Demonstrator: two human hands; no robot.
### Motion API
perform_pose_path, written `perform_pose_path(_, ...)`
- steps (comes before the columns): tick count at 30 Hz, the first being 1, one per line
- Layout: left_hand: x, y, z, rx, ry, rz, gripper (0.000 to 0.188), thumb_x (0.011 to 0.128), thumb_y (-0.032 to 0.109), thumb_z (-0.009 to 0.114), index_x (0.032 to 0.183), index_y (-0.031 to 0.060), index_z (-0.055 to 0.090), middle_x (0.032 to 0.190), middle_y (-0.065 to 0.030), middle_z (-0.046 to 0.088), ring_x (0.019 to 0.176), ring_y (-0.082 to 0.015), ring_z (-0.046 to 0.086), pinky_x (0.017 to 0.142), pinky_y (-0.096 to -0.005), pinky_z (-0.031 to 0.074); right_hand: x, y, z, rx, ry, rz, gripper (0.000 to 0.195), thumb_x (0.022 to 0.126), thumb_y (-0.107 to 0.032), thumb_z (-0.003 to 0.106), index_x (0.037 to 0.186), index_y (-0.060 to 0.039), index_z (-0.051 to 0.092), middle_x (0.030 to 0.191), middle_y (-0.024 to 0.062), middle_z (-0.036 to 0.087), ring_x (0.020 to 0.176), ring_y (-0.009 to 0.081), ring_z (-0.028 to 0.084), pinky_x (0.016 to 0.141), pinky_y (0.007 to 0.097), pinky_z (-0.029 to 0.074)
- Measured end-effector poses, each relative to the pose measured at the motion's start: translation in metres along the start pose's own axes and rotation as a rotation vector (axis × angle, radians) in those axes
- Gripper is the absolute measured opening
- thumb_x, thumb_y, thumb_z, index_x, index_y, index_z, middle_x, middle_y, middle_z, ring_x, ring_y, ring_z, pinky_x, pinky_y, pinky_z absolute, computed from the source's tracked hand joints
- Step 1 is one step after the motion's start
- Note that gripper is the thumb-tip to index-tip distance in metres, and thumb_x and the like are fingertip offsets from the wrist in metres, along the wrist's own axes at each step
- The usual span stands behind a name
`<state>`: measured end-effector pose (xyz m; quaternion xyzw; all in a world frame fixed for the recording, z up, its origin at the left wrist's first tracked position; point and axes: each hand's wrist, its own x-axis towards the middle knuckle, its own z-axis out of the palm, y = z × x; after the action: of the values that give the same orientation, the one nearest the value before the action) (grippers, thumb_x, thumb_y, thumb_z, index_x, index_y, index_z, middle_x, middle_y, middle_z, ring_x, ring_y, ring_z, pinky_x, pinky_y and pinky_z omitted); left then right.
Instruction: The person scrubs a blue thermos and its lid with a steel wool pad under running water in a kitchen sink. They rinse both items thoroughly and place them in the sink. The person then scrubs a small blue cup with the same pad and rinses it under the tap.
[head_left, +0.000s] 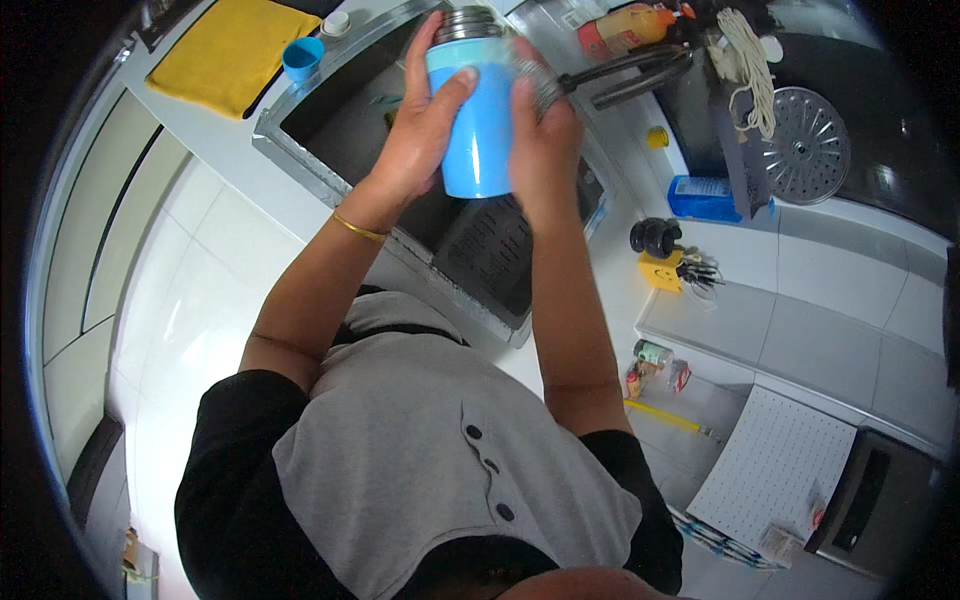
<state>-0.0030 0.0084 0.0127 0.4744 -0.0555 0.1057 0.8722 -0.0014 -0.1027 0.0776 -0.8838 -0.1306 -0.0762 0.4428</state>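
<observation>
A blue thermos bottle (478, 135) with a steel threaded neck and no cap on it is held upright over the sink (337, 97). My left hand (424, 124) grips its left side, thumb across the front. Against its upper right side is my right hand (547, 142), closed round a blurred, pale mesh-like scrubber (536, 75). A light blue cup (303, 58), perhaps the bottle's lid, stands on the counter left of the sink, beside a small white cap (335, 24).
A folded yellow cloth (229, 52) lies on the left counter. The black faucet (630, 75) reaches in from the right. Behind it are an orange squeeze bottle (630, 30), a coil of cord (750, 67), a round metal strainer (802, 146) and a blue bottle (703, 198).
</observation>
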Motion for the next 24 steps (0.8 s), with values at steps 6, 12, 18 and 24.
perform_pose_path(6, 0.005, 0.018, 0.005, -0.059, 0.008, 0.001, 0.063, 0.093, 0.027, 0.048, 0.146, 0.0241, 0.014, 0.144, -0.0162, 0.025, 0.123, -0.029, 0.04, 0.099, -0.0381, 0.039, -0.01, 0.01, 0.008, -0.039, 0.106, -0.157, 0.038, 0.094, -0.029, 0.045, 0.127, -0.011, 0.05, 0.126, 0.0137, 0.053, 0.112, 0.0296, 0.052, 0.103, 0.0422, 0.033)
perform_pose_path(12, 0.004, 0.006, 0.003, 0.062, 0.01, 0.117, 0.063, 0.092, 0.019, 0.048, 0.146, 0.0189, 0.015, 0.145, -0.0136, 0.024, 0.126, -0.0274, 0.037, 0.103, -0.0366, 0.035, -0.002, 0.0, 0.007, -0.189, 0.081, -0.265, 0.038, 0.089, -0.024, 0.052, 0.126, -0.0159, 0.051, 0.127, 0.0084, 0.053, 0.114, 0.0304, 0.052, 0.101, 0.0426, 0.037)
perform_pose_path(18, 0.011, 0.002, -0.001, 0.184, -0.037, 0.165, 0.066, 0.092, 0.024, 0.05, 0.146, 0.0177, 0.015, 0.147, -0.0135, 0.02, 0.127, -0.0267, 0.035, 0.103, -0.0363, 0.035, -0.002, 0.001, 0.01, -0.502, 0.183, -0.569, 0.036, 0.092, -0.025, 0.049, 0.126, -0.0155, 0.052, 0.125, 0.0113, 0.055, 0.111, 0.0302, 0.055, 0.094, 0.0391, 0.044)
perform_pose_path(24, 0.008, -0.005, -0.005, 0.407, -0.026, 0.343, 0.067, 0.091, 0.025, 0.053, 0.146, 0.0159, 0.016, 0.146, -0.0136, 0.022, 0.123, -0.0272, 0.039, 0.099, -0.0371, 0.038, -0.003, -0.001, 0.008, -0.283, 0.104, -0.397, 0.034, 0.09, -0.022, 0.051, 0.123, -0.015, 0.054, 0.129, 0.0069, 0.052, 0.118, 0.0299, 0.05, 0.102, 0.041, 0.036)
